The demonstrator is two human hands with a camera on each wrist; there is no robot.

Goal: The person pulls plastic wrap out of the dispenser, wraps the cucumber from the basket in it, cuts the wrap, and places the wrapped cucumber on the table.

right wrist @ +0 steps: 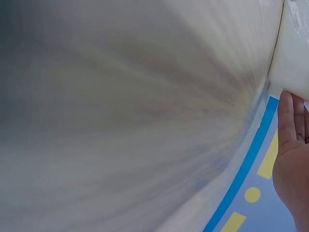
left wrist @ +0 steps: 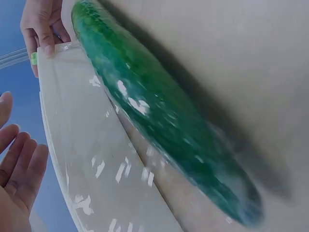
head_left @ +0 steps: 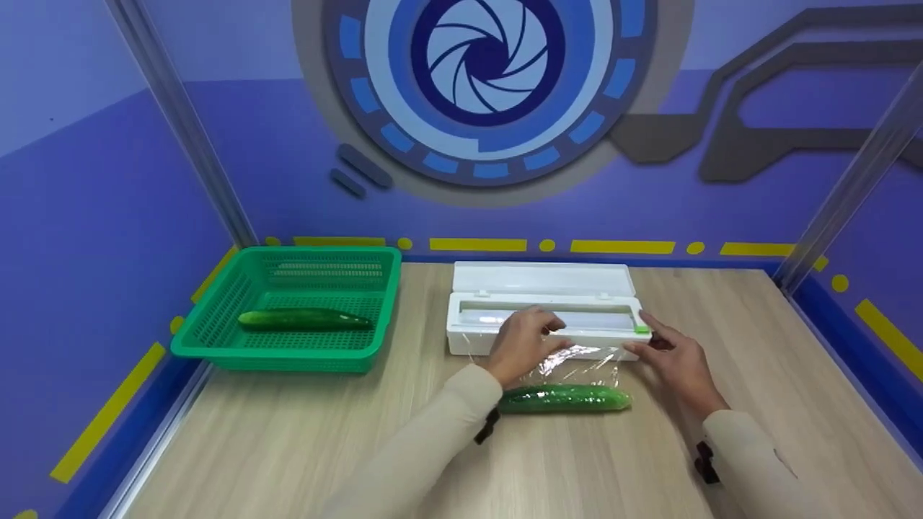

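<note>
A white cling film dispenser (head_left: 467, 344) stands at the middle back of the table with its lid (head_left: 541, 279) raised. Clear cling film (head_left: 577, 367) runs from its front down to a film-wrapped cucumber (head_left: 570, 398) lying in front. My left hand (head_left: 520, 347) hovers over the dispenser's front edge, fingers loosely bent and nothing held; the left wrist view shows the same hand (left wrist: 21, 179) beside the box. At the dispenser's right end, near a green slider (head_left: 641, 329), my right hand (head_left: 678, 364) grips the corner, thumb on the front. The left forearm hides the cucumber's left end.
A green plastic basket (head_left: 288, 354) on the left holds another cucumber (head_left: 303, 319). Blue printed panels (head_left: 238, 144) wall the wooden table (head_left: 562, 461) at the back and both sides.
</note>
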